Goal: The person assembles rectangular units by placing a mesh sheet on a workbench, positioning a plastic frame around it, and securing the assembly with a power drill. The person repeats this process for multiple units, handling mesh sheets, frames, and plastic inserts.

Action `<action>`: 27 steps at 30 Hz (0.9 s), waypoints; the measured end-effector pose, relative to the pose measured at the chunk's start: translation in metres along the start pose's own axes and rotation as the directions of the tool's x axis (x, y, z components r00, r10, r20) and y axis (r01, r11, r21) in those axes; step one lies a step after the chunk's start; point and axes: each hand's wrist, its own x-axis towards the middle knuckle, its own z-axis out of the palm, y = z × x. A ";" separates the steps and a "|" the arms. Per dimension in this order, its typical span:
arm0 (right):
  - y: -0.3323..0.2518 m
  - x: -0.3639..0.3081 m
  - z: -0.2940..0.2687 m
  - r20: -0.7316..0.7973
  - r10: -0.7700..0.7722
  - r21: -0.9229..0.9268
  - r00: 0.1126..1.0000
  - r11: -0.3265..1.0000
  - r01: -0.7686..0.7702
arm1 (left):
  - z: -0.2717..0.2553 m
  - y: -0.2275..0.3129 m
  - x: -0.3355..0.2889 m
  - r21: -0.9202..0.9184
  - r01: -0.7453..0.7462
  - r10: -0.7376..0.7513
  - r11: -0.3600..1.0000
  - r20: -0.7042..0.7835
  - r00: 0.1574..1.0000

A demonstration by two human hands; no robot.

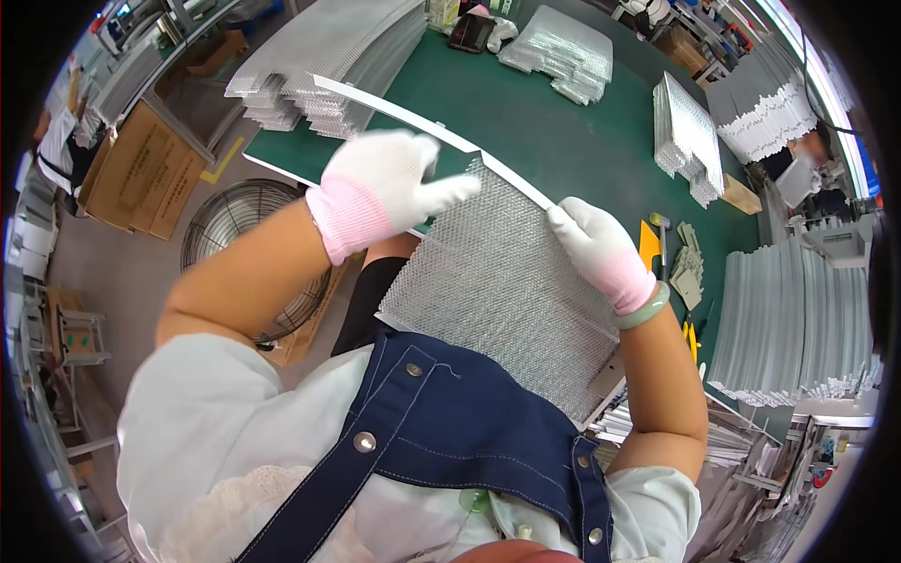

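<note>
A silver mesh panel (pixel 497 272) lies before me, its near edge against my apron. Along its far edge runs a thin white strip (pixel 404 114), which sticks out to the left past the panel's corner. My right hand (pixel 591 239), in a white glove with a pink cuff, pinches the strip and panel edge at the right end. In a matching glove, my left hand (pixel 389 183) is held above the panel's left corner. Its thumb and fingers are apart with nothing between them; whether the thumb tip touches the mesh I cannot tell.
Stacks of mesh panels (pixel 366 47) stand on the green table (pixel 450 84), with more at the back (pixel 558 52) and right (pixel 690 131). A hammer (pixel 664 244) and a yellow piece (pixel 649 242) lie right. A floor fan (pixel 221 225) and cardboard box (pixel 145 174) are at left.
</note>
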 end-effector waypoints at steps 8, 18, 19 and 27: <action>-0.024 -0.010 0.003 -0.110 -0.117 -0.194 0.987 0.977 0.094 | 0.075 0.000 -0.017 -0.754 0.188 -0.190 0.629 0.085 0.978; 0.003 -0.029 -0.022 -0.124 0.053 0.072 0.991 0.996 -0.045 | 0.053 -0.017 0.001 -0.756 0.119 -0.134 0.643 0.043 0.990; 0.004 -0.040 -0.040 -0.112 0.183 0.101 0.977 0.980 -0.172 | 0.045 -0.026 -0.002 -0.732 0.124 -0.181 0.670 0.001 0.983; 0.027 -0.075 -0.068 -0.553 0.343 0.373 0.759 0.917 -0.143 | 0.099 0.055 -0.051 -0.880 -0.059 0.473 0.472 0.196 0.859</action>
